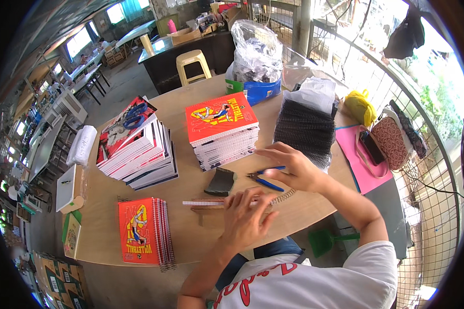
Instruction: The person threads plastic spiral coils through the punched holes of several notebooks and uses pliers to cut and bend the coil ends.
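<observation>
My left hand (246, 216) rests over a narrow white-and-red strip, seemingly a notebook's edge (203, 203), lying along a wooden piece (207, 208). Its fingers are bent but apart, with the thumb held away; some fingertips are hidden. A thin spiral wire (284, 196) extends rightward from beside those fingers. Above the wire, my right hand (296, 167) hovers with fingers spread and nothing visibly in them. Wire cutters with blue handles (267, 183) lie under and beside it. To their left sits a dark grey block (221, 182).
Orange-covered notebooks form a tall stack (222, 129) and a coil-bound pile (145, 230). Scissors (135, 116) top another book stack (136, 149). Many black binding coils (304, 129) lie at right, near a pink sheet (358, 154). A bagged blue container (263, 91) stands behind.
</observation>
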The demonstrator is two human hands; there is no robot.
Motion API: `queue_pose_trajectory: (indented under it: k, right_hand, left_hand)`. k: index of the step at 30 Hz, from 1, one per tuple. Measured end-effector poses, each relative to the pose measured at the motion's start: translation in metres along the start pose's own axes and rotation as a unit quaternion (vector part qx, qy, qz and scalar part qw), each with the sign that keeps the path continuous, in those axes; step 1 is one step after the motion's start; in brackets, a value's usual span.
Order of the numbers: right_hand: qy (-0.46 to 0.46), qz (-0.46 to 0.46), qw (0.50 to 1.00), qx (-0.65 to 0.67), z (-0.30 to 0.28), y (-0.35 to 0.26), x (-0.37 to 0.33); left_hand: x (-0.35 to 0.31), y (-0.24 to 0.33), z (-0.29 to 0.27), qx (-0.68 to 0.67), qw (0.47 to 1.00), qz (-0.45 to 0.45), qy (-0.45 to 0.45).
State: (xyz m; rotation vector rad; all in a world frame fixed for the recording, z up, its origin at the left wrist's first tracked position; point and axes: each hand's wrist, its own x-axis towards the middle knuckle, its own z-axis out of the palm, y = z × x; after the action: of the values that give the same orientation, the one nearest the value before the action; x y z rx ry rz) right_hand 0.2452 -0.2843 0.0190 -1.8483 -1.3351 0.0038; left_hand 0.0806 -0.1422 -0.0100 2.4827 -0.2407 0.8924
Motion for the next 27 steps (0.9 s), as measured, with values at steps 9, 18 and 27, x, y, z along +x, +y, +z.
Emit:
queue_pose_trajectory:
  k: [9, 18, 27]
  right_hand:
    - [-0.326, -0.01, 0.914, -0.243, 0.13, 0.055, 0.077]
    - [-0.274, 0.097, 0.925, 0.245, -0.014, 0.084, 0.019]
    - [-0.334, 0.068, 0.922, 0.182, -0.016, 0.078, 0.014]
  left_hand:
    - [-0.001, -0.004, 0.02, 0.07, 0.997, -0.023, -0.006]
    - [-0.008, -0.025, 0.006, 0.104, 0.994, -0.024, -0.011]
    - [-0.005, -0.024, 0.008, 0.072, 0.997, -0.032, 0.008]
